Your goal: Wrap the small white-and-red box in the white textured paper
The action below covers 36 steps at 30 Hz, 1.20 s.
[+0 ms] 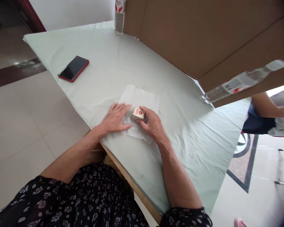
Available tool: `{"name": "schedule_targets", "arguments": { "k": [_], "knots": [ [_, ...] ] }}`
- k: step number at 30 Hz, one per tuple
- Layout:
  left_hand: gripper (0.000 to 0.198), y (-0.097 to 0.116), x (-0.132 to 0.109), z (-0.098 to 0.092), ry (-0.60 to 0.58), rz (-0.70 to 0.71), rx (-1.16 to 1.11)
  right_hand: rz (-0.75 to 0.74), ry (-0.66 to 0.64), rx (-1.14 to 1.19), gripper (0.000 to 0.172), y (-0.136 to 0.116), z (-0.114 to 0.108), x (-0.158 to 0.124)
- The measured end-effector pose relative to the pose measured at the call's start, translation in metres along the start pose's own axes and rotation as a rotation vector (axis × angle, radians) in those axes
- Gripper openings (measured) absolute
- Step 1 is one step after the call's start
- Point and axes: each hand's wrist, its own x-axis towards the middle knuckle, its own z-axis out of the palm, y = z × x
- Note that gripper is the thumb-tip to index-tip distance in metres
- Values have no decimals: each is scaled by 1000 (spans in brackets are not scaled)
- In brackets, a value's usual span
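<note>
A small cream-coloured box (137, 113) with red print is held between the thumb and fingers of my right hand (152, 124). Beneath it a sheet of bubble wrap (142, 94) lies spread on the table. My left hand (117, 119) rests flat at the left edge of the wrap, fingers stretched out and thumb apart, close to the box but not touching it. Part of the wrap is hidden under both hands.
A pale green cloth covers the table (101, 63). A phone (73, 68) in a red case lies at the left. Upright cardboard (175, 34) runs along the back, with one water bottle (119, 17) at its left and another bottle (241, 82) at the right. Another person's arm (269, 107) shows beyond.
</note>
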Motion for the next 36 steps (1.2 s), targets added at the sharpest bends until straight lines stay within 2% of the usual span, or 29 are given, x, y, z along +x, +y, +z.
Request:
{"name": "schedule_targets", "arguments": {
  "k": [11, 16, 20, 23, 25, 26, 30, 33, 36],
  "knots": [
    [85, 0, -1, -3, 22, 3, -44, -3, -35, -48, 54, 1, 1, 2],
    [76, 5, -25, -12, 85, 60, -47, -8, -22, 15, 58, -1, 1, 1],
    [60, 15, -51, -19, 48, 150, 80, -18, -44, 71, 64, -2, -16, -1],
    [50, 22, -57, -19, 34, 175, 145, -58, -48, 27, 42, -10, -40, -5],
    [40, 24, -55, -15, 84, 194, 155, -98, -100, -30, 28, -21, -55, -10],
    [34, 25, -52, -13, 126, 210, 151, -126, -144, -63, 27, -28, -61, -14],
    [14, 25, -40, -5, 316, 242, 65, -185, -266, -286, 34, -54, -61, -29],
    [13, 26, -31, -4, 423, 191, -45, -182, -260, -443, 30, -62, -48, -32],
    [13, 28, -22, -9, 458, 147, -119, -128, -161, -478, 9, -57, -39, -26]
  ]
}}
